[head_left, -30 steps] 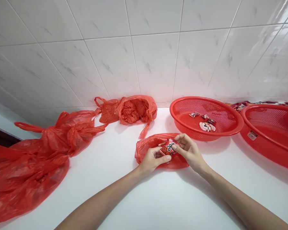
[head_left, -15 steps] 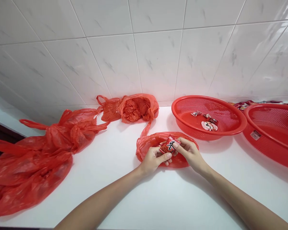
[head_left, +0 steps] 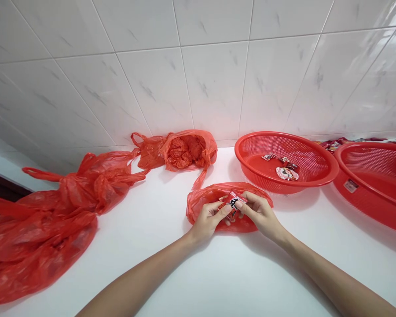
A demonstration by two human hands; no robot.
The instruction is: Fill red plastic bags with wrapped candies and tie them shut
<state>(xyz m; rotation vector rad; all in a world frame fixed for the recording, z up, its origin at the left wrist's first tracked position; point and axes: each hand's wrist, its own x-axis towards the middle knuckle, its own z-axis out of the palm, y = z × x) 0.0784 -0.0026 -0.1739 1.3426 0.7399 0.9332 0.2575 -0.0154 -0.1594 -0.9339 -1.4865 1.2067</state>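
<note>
Between my two hands is a small red candy packet (head_left: 231,203) with black and white lettering. My left hand (head_left: 209,220) pinches its left side, thumb on top. On its right side, the thumb of my right hand (head_left: 258,213) presses on the printed face, with the fingers curled behind. Both hands are over the opening of a red plastic bag (head_left: 198,198) that lies on the white table (head_left: 198,268). My hands and the packet hide most of the inside of that bag.
A red mesh basket (head_left: 251,174) holding several small wrapped packets (head_left: 287,173) stands right of the bag. Another red basket (head_left: 366,198) is farther right, with colourful wrappers (head_left: 343,141) behind it. Crumpled red bags (head_left: 46,237) lie left; a stuffed red bag (head_left: 188,152) sits near the tiled wall.
The packet has tilted and shifted slightly down between my fingers. My thumbs have come closer together over it. The baskets and bags stay in place.
</note>
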